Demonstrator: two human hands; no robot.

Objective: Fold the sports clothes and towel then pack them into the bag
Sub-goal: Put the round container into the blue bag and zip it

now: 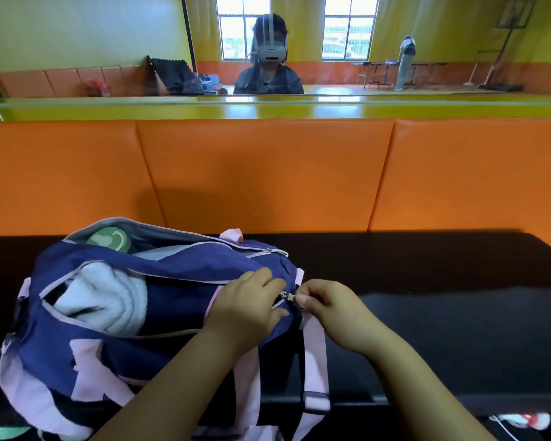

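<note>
A navy and pale-pink bag (185, 268) lies on its side on the black bench (442, 281), left of centre. Its front compartment gapes open and shows a folded white towel (109, 300). In a rear compartment a green round lid (109, 238) is visible. My left hand (248, 303) presses down on the bag's right end, fingers curled over the fabric beside the zip. My right hand (328, 305) pinches the metal zip pull (288, 296) at the bag's right end. Pink straps (314, 361) hang down over the bench's front edge.
An orange padded backrest (268, 173) rises behind the bench, with a mirror above it reflecting a person in a headset. A white and red object with a cable (522, 420) lies on the floor at lower right. A teal item (5, 432) shows at lower left.
</note>
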